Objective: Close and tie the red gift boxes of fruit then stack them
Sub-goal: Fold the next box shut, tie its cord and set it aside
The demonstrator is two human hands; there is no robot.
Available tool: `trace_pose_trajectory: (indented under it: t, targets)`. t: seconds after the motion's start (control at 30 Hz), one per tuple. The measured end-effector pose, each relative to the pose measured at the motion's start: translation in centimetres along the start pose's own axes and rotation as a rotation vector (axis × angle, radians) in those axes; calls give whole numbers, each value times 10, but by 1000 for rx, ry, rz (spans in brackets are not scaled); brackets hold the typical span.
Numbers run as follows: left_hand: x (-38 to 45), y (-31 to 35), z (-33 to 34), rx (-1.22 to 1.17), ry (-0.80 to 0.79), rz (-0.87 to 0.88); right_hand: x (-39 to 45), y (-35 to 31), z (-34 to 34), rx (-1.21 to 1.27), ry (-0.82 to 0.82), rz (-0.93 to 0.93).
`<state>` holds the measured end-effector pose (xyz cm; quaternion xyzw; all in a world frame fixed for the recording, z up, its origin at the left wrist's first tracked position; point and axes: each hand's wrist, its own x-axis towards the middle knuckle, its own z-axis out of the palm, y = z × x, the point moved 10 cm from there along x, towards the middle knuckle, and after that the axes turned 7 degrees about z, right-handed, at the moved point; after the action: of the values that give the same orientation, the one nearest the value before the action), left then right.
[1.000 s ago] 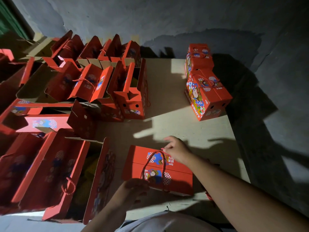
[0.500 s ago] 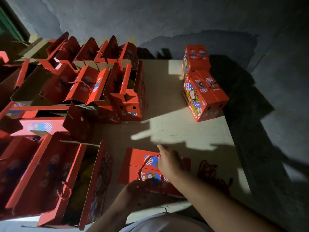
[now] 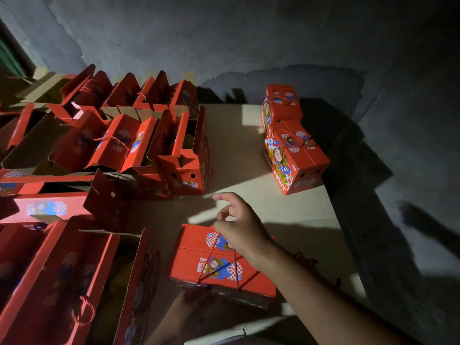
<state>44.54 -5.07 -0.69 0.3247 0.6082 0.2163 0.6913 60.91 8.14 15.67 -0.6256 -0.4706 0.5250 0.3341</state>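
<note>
A closed red gift box (image 3: 191,257) lies near the table's front edge, its printed lid up. A red cord (image 3: 211,255) runs in a loop over the lid. My right hand (image 3: 239,225) hovers over the box's far side and pinches the top of the cord loop, index finger stretched out. My left hand (image 3: 196,297) is in shadow at the box's near edge, where the cord comes down; its fingers are hard to make out. Two closed, tied boxes (image 3: 293,155) stand in a row at the far right.
Many open red boxes (image 3: 179,150) with raised flaps crowd the left half of the table (image 3: 234,150). A large open box (image 3: 74,282) stands at the near left. A pile of loose red cord (image 3: 311,265) lies right of my forearm. The table's right edge drops to a dark floor.
My right hand has lifted off the lid and pulled the cord loop upward and taut. The left hand has slid lower, to the box's near edge.
</note>
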Motion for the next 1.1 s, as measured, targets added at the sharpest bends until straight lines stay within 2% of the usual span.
trace_pose_trajectory:
  t: [0.2,0.33,0.47,0.53,0.6,0.63,0.7,0.73,0.8,0.83,0.93,1.1]
  targets:
    - [26,59,31,147,-58,197,17,-40,-24,20,61,-52]
    - [34,118,63,369,-110,615,40,-53,-43,53,116,-62]
    - [65,140,78,661,86,762,63,-69,-55,103,144,-86]
    - [82,155,99,923,131,855,77,-73,-62,119,156,-87]
    - [94,173,106,1064,179,798,90,-75,-67,111,166,-93]
    - [100,185,107,1079,217,804,98,-75,-69,111,165,-97]
    - [106,204,107,1038,188,819,116,-74,-74,119,173,-98]
    - [108,213,103,908,147,854,126,-73,-79,122,184,-94]
    - [124,227,95,660,77,786,148,-70,-86,128,197,-87]
    - [133,235,96,603,33,779,161,-69,-89,132,200,-90]
    - [177,256,97,522,38,768,199,-72,-101,118,219,-119]
    - [259,312,97,720,83,706,279,-85,-124,58,238,-150]
